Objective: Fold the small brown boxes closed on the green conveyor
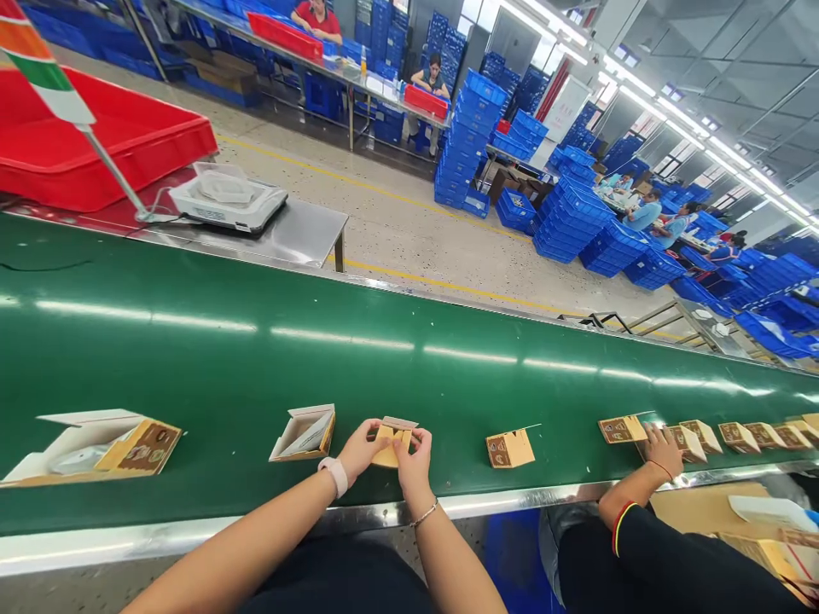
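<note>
A small yellow-and-brown cardboard box (386,458) rests on the green conveyor belt (435,392) directly in front of me. My left hand (359,449) grips its left side, fingers at the top flaps. On the other side, my right hand (415,469) holds the box with the thumb pressed on its upper part. A lid flap stands up at the back of the box. To the left lies an open box (328,435) with a pale insert showing inside. Farther left is a larger-looking open box (144,448) holding something wrapped in clear or white material.
On the right, a box (510,449) stands on the belt, and a co-worker's hand (662,449) touches a row of boxes (739,437). Across the belt are a white scale (230,200), a red tray (128,162) and stacked blue crates (473,136). A metal rail (473,505) edges the belt.
</note>
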A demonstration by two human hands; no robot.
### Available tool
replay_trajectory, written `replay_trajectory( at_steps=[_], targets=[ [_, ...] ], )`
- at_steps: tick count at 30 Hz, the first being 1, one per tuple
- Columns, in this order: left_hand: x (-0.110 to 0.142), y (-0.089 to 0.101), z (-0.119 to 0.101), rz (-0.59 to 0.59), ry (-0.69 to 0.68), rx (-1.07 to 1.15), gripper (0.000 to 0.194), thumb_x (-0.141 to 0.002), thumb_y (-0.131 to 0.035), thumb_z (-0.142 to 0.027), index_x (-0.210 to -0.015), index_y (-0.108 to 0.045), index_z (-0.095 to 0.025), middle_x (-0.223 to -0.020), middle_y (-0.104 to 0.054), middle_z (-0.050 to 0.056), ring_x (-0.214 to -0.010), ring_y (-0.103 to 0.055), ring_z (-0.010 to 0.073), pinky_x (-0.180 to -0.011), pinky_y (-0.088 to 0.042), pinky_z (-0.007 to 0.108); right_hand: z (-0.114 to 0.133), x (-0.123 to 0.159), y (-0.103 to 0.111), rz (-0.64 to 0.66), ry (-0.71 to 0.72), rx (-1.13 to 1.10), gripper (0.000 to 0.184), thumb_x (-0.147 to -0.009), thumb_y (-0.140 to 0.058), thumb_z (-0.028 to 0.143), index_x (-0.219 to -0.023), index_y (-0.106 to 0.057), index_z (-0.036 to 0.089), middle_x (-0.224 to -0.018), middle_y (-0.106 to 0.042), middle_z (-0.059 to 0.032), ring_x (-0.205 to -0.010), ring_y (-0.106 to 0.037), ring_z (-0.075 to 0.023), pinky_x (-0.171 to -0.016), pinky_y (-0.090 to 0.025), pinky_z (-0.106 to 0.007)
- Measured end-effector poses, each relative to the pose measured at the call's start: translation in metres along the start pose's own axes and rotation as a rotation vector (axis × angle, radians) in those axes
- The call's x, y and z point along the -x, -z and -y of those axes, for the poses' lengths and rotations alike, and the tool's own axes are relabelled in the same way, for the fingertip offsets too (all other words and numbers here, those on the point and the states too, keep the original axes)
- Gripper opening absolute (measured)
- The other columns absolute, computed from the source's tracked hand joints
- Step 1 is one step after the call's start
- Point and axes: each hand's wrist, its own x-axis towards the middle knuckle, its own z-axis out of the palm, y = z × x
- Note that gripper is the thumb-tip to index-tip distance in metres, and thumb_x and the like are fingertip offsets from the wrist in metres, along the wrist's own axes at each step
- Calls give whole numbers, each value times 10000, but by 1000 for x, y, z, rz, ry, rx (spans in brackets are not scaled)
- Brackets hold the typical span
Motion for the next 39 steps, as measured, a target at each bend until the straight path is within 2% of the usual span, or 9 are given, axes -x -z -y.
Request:
replay_trajectory(
  at_steps=[6,10,14,17,21,23,30,34,39],
  targets=[
    [17,-2,5,18,2,-22,413,-615,-779,-317,-967,-611,-180,-1042,-675,94,-952,-641,219,-857,-512,347,34,23,32,-168,329,165,475,-833,-583,432,-1195,-427,168,-1261,-448,-188,-1221,-456,-312,-1014,-402,-528],
    [62,67,34,189,-110,-468,361,-761,-599,-529,-652,-614,-186,-616,-634,26,-643,-620,204,-639,-511,315,70,47,27,253,655,156,440,-880,-526,298,-1294,-399,218,-1248,-506,-131,-1188,-512,-243,-958,-475,-409],
    [69,130,35,-317,-573,-714,459,-821,-542,-534,-1096,-642,-181,-1098,-698,126,-1019,-639,280,-779,-529,360,86,28,-6,605,626,336,796,-748,-691,329,-1446,-332,192,-1433,-431,-154,-1326,-384,-309,-1019,-426,-464],
    [50,139,21,-120,-901,-964,464,-895,-486,-415,-1325,-542,-250,-1308,-623,105,-1250,-525,277,-935,-471,403,90,5,-20,746,596,582,830,-633,-817,361,-1388,-479,277,-1419,-489,-87,-1295,-372,-367,-1002,-379,-550],
    [31,115,12,-6,-953,-1153,413,-931,-427,-301,-1321,-562,-296,-1315,-625,73,-1267,-497,269,-889,-441,395,89,-12,-16,818,578,621,442,-703,-802,394,-1127,-681,366,-1229,-642,-2,-1172,-455,-335,-929,-378,-530],
    [28,98,10,-42,-899,-1123,357,-931,-409,-271,-1180,-664,-286,-1236,-674,67,-1218,-523,275,-863,-430,411,82,-13,-13,770,580,469,104,-812,-700,365,-895,-734,312,-1061,-696,-2,-1101,-511,-283,-934,-386,-490],
    [14,57,11,-260,-524,-492,216,-784,-584,-379,-878,-662,-201,-982,-660,105,-931,-611,248,-888,-481,442,29,4,-27,18,108,167,297,-754,-633,428,-912,-543,193,-1021,-568,-107,-935,-577,-233,-671,-503,-312],
    [-8,39,-3,-241,-127,-152,410,-638,-694,-359,-992,-601,-173,-934,-580,55,-730,-567,176,-763,-517,368,12,-3,-34,-19,45,148,312,-769,-559,406,-989,-473,202,-984,-559,-94,-837,-588,-214,-720,-528,-343],
    [-1,26,-13,-179,-80,-93,444,-613,-714,-352,-997,-582,-171,-969,-592,62,-744,-567,155,-722,-506,311,36,-1,-14,-120,248,251,396,-815,-549,410,-1110,-458,163,-1110,-528,-175,-1075,-524,-313,-940,-436,-517]
  ],
)
